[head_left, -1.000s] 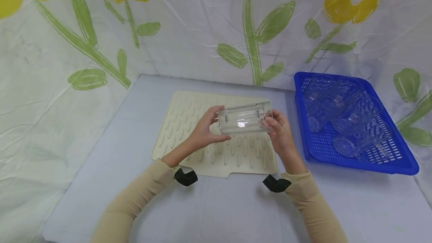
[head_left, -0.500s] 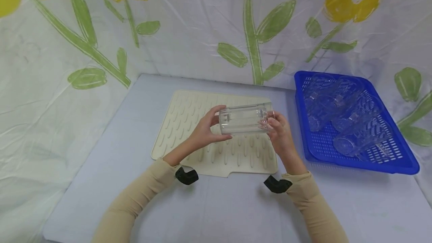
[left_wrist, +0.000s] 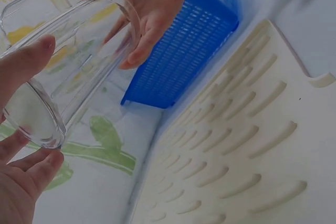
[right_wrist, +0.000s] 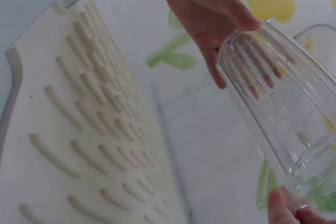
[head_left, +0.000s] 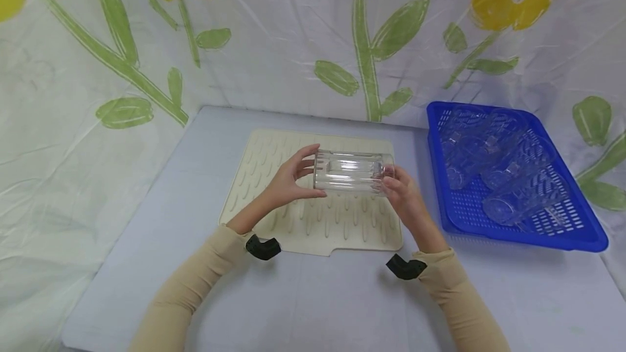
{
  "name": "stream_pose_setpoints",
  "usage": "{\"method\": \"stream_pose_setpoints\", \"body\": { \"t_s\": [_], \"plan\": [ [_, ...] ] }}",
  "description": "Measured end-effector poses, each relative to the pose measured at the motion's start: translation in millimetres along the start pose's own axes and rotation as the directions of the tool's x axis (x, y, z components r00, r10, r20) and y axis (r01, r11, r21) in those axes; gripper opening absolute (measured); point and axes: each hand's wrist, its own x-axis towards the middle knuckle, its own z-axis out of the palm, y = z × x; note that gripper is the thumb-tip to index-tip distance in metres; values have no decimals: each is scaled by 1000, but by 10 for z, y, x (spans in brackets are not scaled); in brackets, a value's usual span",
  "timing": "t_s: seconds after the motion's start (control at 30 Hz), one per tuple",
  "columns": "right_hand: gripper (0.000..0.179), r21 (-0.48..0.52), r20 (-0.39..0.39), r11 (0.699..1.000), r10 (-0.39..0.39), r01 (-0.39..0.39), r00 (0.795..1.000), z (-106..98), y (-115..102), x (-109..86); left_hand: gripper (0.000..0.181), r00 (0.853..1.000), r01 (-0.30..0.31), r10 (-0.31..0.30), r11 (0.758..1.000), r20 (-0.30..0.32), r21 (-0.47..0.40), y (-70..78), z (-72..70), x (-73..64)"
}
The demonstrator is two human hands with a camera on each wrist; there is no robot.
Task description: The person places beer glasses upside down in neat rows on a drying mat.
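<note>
A clear glass mug point(head_left: 349, 173) lies sideways in the air above the cream ridged draining mat point(head_left: 330, 246), held between both hands. My left hand point(head_left: 288, 181) grips its base end, thumb below and fingers above in the head view. At the rim end, my right hand point(head_left: 405, 194) pinches the glass wall. The mug's handle point(left_wrist: 37, 3) sticks out toward the flowered sheet in the left wrist view. Through the glass point(right_wrist: 278, 114), the left fingers show behind the base in the right wrist view.
On the right stands a blue perforated basket point(head_left: 442, 205) with several clear glasses point(head_left: 508, 162) lying in it. A white sheet point(head_left: 274, 69) with painted flowers hangs behind the pale table point(head_left: 332, 303). Black curved pieces point(head_left: 263, 247) are worn at both wrists.
The left hand has shifted slightly left and up with the base end. The mug, tilted up toward its rim end before, now lies nearly level and has turned a little. Both hands keep holding it.
</note>
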Motion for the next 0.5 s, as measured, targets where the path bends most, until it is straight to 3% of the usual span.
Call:
{"method": "stream_pose_setpoints", "body": {
  "t_s": [0.37,0.5],
  "plan": [
    [33,-72,113,996,59,-52,992,-45,21,-18,77,998,56,-54,997,43,-56,56,-157,37],
    [29,-84,130,995,72,-61,989,-31,48,-18,77,995,84,-78,993,66,-84,-7,-215,56]
  ]
}}
